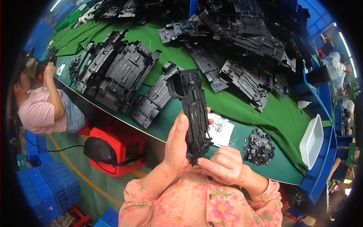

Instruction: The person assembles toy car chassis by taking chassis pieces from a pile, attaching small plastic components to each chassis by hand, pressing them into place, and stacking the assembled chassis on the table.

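My left hand [176, 140] is wrapped round a long black plastic toy-car chassis [196, 117], which it holds tilted upright in front of my chest. The chassis has ribs, moulded recesses and a wheel-arch shape at its far end. At its near end my right hand [226, 165] is closed, fingers curled, with a fingertip against the chassis edge. Whatever those fingers may pinch is hidden. Beyond my right hand lies a heap of small black plastic pieces [259, 147]. A white sheet [221, 129] with small dark pieces on it lies behind the chassis.
More black chassis parts [126, 72] lie in rows at the left, and others are piled [249, 34] at the far right on green cloth [238, 113]. A white tray [311, 142] leans by the blue rack. A co-worker [41, 106] sits left, near a red stool [113, 151].
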{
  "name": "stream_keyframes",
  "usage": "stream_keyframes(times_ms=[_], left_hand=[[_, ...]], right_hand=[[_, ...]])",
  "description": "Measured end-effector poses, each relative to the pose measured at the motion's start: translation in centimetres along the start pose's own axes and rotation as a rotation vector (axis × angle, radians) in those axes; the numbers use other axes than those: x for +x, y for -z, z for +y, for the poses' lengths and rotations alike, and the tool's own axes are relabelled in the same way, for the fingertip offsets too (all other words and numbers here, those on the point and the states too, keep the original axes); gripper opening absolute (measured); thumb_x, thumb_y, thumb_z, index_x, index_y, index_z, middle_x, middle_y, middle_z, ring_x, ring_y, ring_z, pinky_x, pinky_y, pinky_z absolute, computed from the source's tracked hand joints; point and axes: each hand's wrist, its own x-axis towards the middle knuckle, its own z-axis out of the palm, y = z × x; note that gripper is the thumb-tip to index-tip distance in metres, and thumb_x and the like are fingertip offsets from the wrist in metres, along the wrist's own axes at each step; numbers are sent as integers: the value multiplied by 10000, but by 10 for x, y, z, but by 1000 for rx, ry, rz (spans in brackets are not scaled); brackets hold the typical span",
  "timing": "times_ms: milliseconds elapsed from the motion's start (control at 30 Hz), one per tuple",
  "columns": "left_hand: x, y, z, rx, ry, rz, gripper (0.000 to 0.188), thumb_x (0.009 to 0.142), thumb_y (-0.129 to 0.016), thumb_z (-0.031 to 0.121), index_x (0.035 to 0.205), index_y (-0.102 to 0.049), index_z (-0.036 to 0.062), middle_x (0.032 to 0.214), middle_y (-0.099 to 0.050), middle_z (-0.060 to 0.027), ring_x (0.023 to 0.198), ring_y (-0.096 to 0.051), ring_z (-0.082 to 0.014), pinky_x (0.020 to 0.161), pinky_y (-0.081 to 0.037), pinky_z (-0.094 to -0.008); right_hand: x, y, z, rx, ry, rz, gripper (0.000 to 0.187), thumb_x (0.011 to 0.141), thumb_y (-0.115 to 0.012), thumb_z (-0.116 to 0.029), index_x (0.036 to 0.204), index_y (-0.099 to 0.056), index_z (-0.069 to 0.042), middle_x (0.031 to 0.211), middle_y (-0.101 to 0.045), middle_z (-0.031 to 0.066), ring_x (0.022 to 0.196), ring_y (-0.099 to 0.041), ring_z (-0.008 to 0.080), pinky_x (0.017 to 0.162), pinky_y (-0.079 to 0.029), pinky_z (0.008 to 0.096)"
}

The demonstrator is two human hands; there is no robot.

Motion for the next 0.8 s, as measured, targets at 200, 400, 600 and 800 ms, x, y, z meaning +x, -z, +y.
stream_keyframes(times_ms=[200, 400, 600, 800], left_hand=[[0, 1, -3, 17, -15, -22, 547, 960, -399, 458, 1276, -410, 12, 1207, -513, -103, 991, -538, -141, 784, -485, -241], [-2, 1, -3, 5, 15, -58, 553, 960, -397, 460, 1290, -389, 16, 1242, -491, -109, 1040, -527, -154, 808, -477, -248], [-4, 1, -5, 14, -32, -55, 572, 953, -421, 457, 1296, -376, 1, 1250, -488, -116, 1049, -527, -154, 808, -480, -250], [-6, 9, -5, 134, -222, -84, 651, 916, -490, 478, 1317, -360, -18, 1311, -453, -163, 1130, -510, -204, 855, -475, -281]], right_hand=[[-2, -2, 2, -23, 17, -1, 310, 606, -679, -16, 914, -660, 2, 605, -476, 4, 483, -443, 147, 408, -313, 269], [-6, -5, 4, -7, 63, -1, 360, 577, -650, -81, 922, -639, 22, 650, -479, 8, 522, -429, 142, 434, -327, 266], [-7, -6, 3, -59, 99, 4, 379, 567, -620, -99, 927, -641, 18, 653, -475, 4, 528, -424, 139, 434, -320, 269], [-6, 0, -14, 33, -135, 64, 237, 708, -680, -61, 923, -639, 31, 655, -548, 33, 507, -477, 162, 440, -367, 284]])
